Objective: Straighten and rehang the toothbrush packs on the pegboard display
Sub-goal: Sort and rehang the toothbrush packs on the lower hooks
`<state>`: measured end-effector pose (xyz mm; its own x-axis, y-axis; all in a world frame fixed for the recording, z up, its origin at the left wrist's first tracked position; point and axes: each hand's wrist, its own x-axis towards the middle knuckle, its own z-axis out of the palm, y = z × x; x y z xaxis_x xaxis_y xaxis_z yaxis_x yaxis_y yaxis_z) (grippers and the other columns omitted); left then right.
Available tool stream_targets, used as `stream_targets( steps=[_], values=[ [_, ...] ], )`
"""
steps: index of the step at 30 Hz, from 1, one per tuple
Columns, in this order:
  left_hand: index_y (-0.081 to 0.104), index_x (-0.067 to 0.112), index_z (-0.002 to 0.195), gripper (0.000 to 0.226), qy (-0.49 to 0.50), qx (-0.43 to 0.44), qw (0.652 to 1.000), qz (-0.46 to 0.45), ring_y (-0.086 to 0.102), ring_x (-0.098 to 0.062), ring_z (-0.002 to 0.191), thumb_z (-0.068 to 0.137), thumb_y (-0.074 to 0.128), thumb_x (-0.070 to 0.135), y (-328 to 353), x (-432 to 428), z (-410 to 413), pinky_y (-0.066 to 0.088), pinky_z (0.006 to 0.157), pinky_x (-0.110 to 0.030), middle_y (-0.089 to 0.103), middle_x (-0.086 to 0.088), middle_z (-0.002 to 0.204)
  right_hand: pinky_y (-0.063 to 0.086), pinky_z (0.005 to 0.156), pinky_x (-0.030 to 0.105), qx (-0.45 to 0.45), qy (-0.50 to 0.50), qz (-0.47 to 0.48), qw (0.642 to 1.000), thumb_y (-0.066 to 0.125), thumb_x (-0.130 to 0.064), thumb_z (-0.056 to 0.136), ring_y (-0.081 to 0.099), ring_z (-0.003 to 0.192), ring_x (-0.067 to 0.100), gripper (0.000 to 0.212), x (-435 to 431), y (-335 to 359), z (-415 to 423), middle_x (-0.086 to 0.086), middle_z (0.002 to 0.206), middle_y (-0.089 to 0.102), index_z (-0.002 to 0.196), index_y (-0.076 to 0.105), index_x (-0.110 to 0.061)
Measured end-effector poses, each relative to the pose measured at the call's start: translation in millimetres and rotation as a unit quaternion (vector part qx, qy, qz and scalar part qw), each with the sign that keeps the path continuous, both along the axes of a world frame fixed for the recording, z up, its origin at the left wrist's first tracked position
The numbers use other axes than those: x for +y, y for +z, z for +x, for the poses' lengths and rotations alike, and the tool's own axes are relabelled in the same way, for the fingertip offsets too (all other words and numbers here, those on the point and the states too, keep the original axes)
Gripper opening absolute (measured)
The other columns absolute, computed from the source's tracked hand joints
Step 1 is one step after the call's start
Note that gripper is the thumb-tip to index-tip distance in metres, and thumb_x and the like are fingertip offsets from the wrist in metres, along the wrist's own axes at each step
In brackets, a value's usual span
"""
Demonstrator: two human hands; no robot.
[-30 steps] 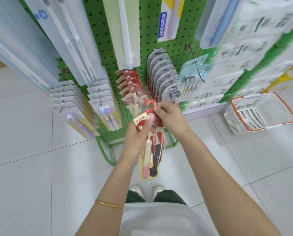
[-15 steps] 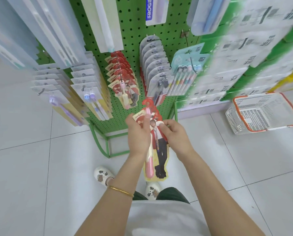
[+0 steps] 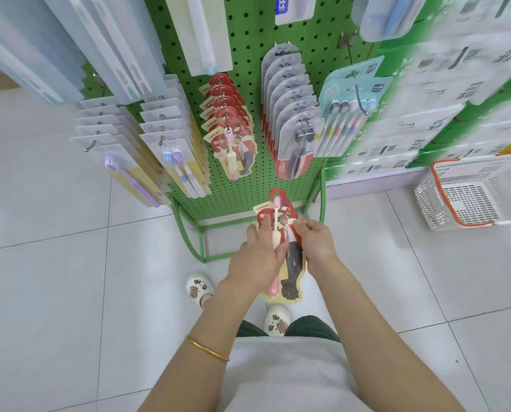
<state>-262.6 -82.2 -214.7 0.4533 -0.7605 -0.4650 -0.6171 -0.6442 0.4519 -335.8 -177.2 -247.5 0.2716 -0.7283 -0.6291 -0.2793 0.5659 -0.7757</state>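
Lowered since a second ago: both hands and the red toothbrush pack (image 3: 293, 263) are now off the hook, below the hanging rows. Left hand (image 3: 255, 260) grips the pack's middle, fingers curled over its front; right hand (image 3: 318, 243) pinches its right edge. Beyond, matching red packs (image 3: 229, 123) hang on the green pegboard (image 3: 248, 40).
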Motion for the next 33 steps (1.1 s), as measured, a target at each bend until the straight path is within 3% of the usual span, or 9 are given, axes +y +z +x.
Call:
stream_targets(
  steps=[2, 5, 12, 17, 21, 24, 28, 30, 33],
  values=[
    [-0.001, 0.022, 0.152, 0.07, -0.051, -0.022, 0.998, 0.042, 0.029, -0.034, 0.136, 0.098, 0.032, 0.052, 0, 3, 0, 0.036, 0.104, -0.043, 0.003, -0.01, 0.158, 0.045, 0.062, 0.031, 0.01, -0.027, 0.017, 0.999, 0.051, -0.012, 0.097, 0.052, 0.06, 0.021, 0.024, -1, -4, 1, 0.006, 0.066, 0.058, 0.074, 0.056, -0.01],
    [0.002, 0.023, 0.152, 0.073, -0.116, -0.068, 0.989, 0.064, 0.011, -0.028, 0.142, 0.096, 0.036, 0.054, 4, 4, 2, 0.026, 0.109, -0.042, -0.007, -0.006, 0.159, 0.039, 0.052, 0.026, 0.031, -0.071, 0.029, 0.997, 0.05, -0.011, 0.097, 0.047, 0.052, 0.017, 0.026, -2, -7, 0, 0.003, 0.06, 0.052, 0.071, 0.052, -0.011],
    [0.029, 0.017, 0.144, 0.089, -0.166, -0.094, 0.982, 0.018, 0.03, -0.024, 0.126, 0.076, 0.056, 0.069, 13, -4, -1, 0.028, 0.101, -0.037, 0.031, -0.001, 0.141, 0.04, 0.054, 0.029, 0.043, -0.109, 0.053, 0.992, 0.05, -0.012, 0.096, 0.047, 0.053, 0.022, 0.026, -7, -5, -5, 0.008, 0.062, 0.052, 0.07, 0.052, -0.009],
    [0.035, 0.009, 0.133, 0.069, -0.16, -0.07, 0.981, 0.079, 0.036, -0.027, 0.117, 0.077, 0.064, 0.037, 15, -10, 3, 0.035, 0.092, -0.035, 0.038, -0.007, 0.131, 0.043, 0.052, 0.027, 0.021, -0.08, 0.065, 0.994, 0.047, -0.015, 0.099, 0.047, 0.053, 0.018, 0.022, -3, 2, -4, 0.006, 0.064, 0.049, 0.077, 0.048, -0.012],
    [0.039, 0.004, 0.128, 0.045, -0.11, -0.009, 0.988, 0.104, 0.046, -0.032, 0.112, 0.085, 0.052, 0.012, 13, -11, 7, 0.042, 0.087, -0.037, 0.043, -0.014, 0.124, 0.045, 0.041, 0.023, -0.015, -0.021, 0.055, 0.998, 0.048, -0.03, 0.099, 0.049, 0.042, 0.013, 0.024, 2, 10, -3, 0.003, 0.056, 0.055, 0.083, 0.051, -0.012],
    [0.045, 0.004, 0.124, 0.036, -0.033, 0.074, 0.995, 0.065, 0.054, -0.032, 0.107, 0.088, 0.042, 0.001, 6, -7, 13, 0.047, 0.086, -0.037, 0.052, -0.015, 0.119, 0.047, 0.047, 0.025, 0.002, 0.022, 0.042, 0.999, 0.041, -0.042, 0.099, 0.052, 0.053, 0.017, 0.034, 2, 13, 0, 0.007, 0.07, 0.061, 0.096, 0.055, -0.01],
    [0.056, 0.006, 0.116, 0.032, 0.085, 0.156, 0.984, 0.005, 0.059, -0.027, 0.096, 0.085, 0.055, 0.001, 5, -1, 23, 0.047, 0.074, -0.032, 0.061, -0.012, 0.108, 0.048, 0.054, 0.029, 0.046, 0.006, 0.007, 0.999, 0.047, -0.034, 0.098, 0.054, 0.07, 0.018, 0.027, 2, 8, 1, 0.004, 0.085, 0.054, 0.1, 0.05, -0.008],
    [0.059, 0.008, 0.106, 0.024, 0.144, 0.195, 0.97, -0.019, 0.058, -0.022, 0.081, 0.083, 0.062, 0.003, 6, 3, 29, 0.043, 0.06, -0.025, 0.063, -0.009, 0.097, 0.05, 0.059, 0.03, 0.03, -0.01, 0.034, 0.999, 0.051, -0.031, 0.097, 0.055, 0.076, 0.019, 0.027, 2, 5, -1, 0.006, 0.091, 0.055, 0.11, 0.048, -0.007],
    [0.063, 0.012, 0.103, 0.018, 0.207, 0.233, 0.949, -0.05, 0.058, -0.014, 0.069, 0.086, 0.065, 0.012, 6, 8, 36, 0.039, 0.053, -0.022, 0.064, -0.001, 0.086, 0.05, 0.064, 0.031, -0.009, -0.027, 0.071, 0.997, 0.052, -0.029, 0.097, 0.056, 0.076, 0.018, 0.018, 1, 4, -3, 0.008, 0.097, 0.056, 0.103, 0.05, -0.012]
  ],
)
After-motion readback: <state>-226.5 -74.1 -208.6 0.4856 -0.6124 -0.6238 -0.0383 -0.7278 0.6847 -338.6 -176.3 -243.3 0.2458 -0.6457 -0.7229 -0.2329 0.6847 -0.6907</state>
